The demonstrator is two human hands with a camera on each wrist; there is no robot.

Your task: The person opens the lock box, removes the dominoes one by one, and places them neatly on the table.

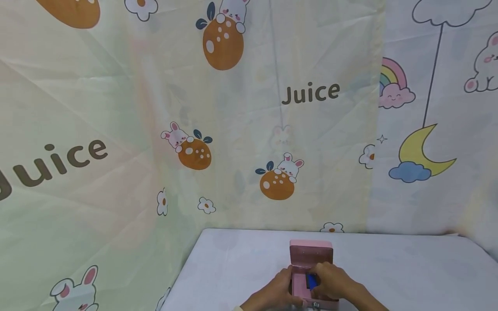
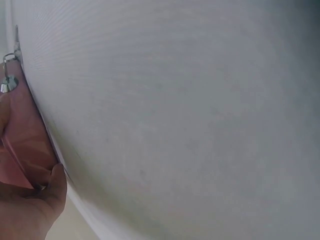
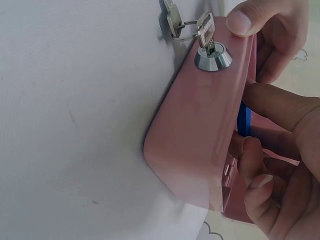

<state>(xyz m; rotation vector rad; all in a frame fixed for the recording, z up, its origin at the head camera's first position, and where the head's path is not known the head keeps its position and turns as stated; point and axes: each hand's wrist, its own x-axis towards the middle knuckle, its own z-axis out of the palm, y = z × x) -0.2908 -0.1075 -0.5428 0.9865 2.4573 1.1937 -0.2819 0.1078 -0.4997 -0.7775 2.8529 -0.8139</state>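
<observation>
A small pink cash box (image 3: 190, 120) stands on the white table with its hinged lid (image 1: 311, 255) raised at the back. My left hand (image 1: 275, 288) grips the box's left side, its thumb over the front edge in the right wrist view. Fingers of my right hand (image 1: 334, 280) reach inside the box and pinch a flat blue object (image 1: 312, 281) with a dark edge. Its kind cannot be told, since the fingers and the box wall hide much of it. A key (image 3: 206, 32) sits in the round silver lock (image 3: 213, 62) on the front wall.
A second key (image 3: 172, 17) hangs from the ring at the lock. The white table (image 1: 237, 263) spreads around the box. Behind and to the left hang cloth curtains (image 1: 241, 129) printed with rabbits, oranges and the word Juice.
</observation>
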